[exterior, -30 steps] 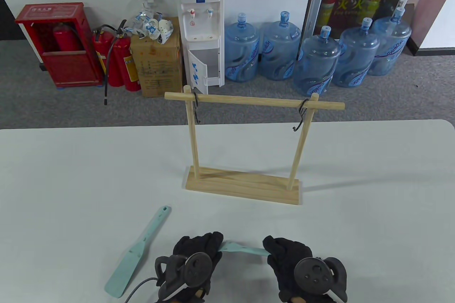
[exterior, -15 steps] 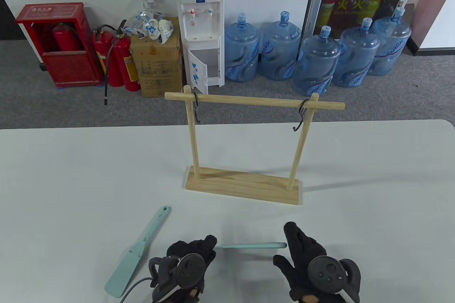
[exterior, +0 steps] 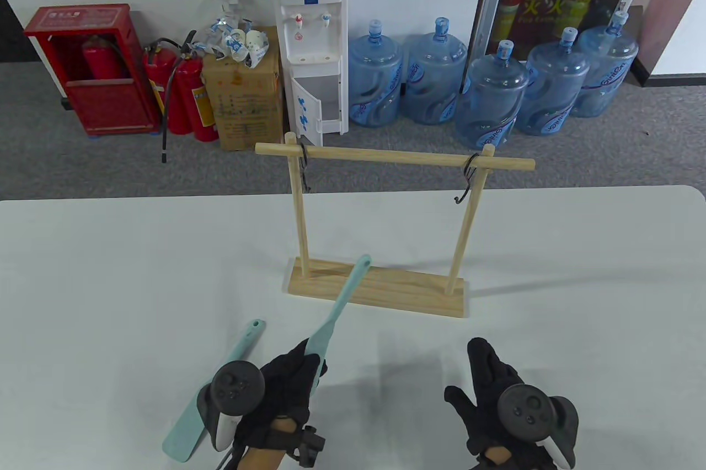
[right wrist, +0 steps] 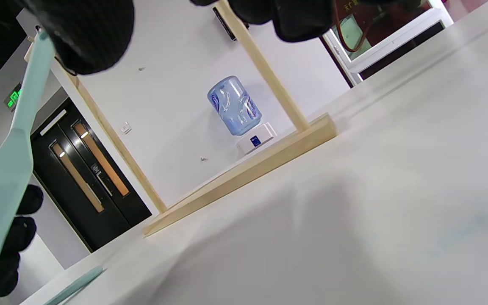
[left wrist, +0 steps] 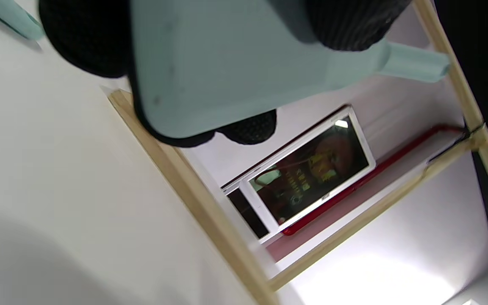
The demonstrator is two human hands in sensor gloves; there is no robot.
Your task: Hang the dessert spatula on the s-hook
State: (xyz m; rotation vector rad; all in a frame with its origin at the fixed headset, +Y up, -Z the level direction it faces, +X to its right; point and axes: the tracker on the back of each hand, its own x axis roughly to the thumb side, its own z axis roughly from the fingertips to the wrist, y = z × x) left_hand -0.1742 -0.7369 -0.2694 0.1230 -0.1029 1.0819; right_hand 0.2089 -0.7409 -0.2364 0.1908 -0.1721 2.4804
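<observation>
Nearest the camera, the dessert spatula (exterior: 336, 310) was held off the table (exterior: 110, 271) by the left hand (exterior: 278, 387), whose fingers (left wrist: 244, 127) were wrapped around the broad blade end, while the slim handle pointed away toward the wooden rack (exterior: 380, 227), its tip appearing over the rack's base. The right hand (exterior: 496, 398) was kept low over the table, its fingers spread and nothing held in it. A second, similar spatula (exterior: 215, 390) lay flat just beside the left hand. The held tool was judged light, fairly stiff along the handle, probably a little flexible at the blade, and smooth enough to slip if only pinched; the grip at the blade left the handle tip free, where a hanging hole was presumed, though it could not be made out on this one. Farther off, an s-hook (exterior: 466, 183) hung at the right end of the rail and another s-hook (exterior: 304, 172) at the left. Beyond, Chinese characters were seen on the fire cabinet (exterior: 562, 6), and branding on the water bottles (exterior: 491, 100) was too small to be read.
</observation>
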